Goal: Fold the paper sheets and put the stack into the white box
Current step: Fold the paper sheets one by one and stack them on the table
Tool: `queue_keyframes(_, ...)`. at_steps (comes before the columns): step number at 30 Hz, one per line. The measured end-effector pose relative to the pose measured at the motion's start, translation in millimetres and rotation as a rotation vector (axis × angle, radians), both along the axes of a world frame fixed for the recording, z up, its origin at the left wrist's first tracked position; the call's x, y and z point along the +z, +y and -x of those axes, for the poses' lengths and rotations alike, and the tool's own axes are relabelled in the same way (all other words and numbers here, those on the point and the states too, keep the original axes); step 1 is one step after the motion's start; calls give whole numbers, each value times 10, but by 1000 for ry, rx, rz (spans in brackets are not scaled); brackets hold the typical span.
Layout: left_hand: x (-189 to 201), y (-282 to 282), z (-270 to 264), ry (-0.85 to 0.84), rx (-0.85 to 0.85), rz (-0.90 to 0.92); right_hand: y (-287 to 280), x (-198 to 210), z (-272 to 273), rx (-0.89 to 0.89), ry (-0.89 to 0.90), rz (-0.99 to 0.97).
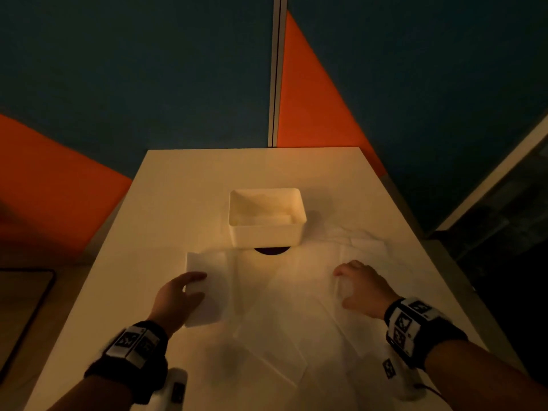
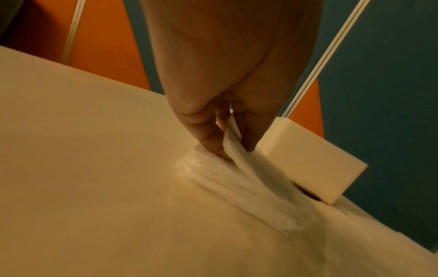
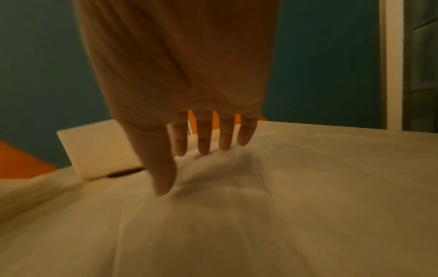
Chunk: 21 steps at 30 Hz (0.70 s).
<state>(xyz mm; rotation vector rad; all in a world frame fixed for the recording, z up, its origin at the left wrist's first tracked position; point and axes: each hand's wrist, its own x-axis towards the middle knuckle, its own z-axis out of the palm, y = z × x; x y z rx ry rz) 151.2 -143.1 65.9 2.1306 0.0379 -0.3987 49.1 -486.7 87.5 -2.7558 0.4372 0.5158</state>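
A white box (image 1: 267,234) stands open in the middle of the white table (image 1: 178,188); it also shows in both wrist views as the box (image 2: 308,159) and box (image 3: 99,150). Thin white paper sheets (image 1: 281,307) lie spread in front of it. At the left lies a folded paper stack (image 1: 207,262). My left hand (image 1: 192,284) pinches the edge of the folded paper (image 2: 239,168) between thumb and fingers (image 2: 208,138). My right hand (image 1: 353,280) rests on a loose sheet (image 3: 260,206) at the right, with straight spread fingers (image 3: 203,144) touching it.
A dark round spot (image 1: 271,250) shows at the box's front foot. Orange and blue wall panels (image 1: 311,99) close off the back. A dark-framed object (image 1: 26,307) sits off the table's left side. The light is dim.
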Motion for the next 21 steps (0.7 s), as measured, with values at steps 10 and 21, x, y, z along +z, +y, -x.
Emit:
queue_keyframes(10,-106,36,-21,-167,-110,-207,47,-119,50,141,58,150)
queue_keyframes(21,-97,43,-46,-226,-149,-263,29,-97,76,110,-44,56)
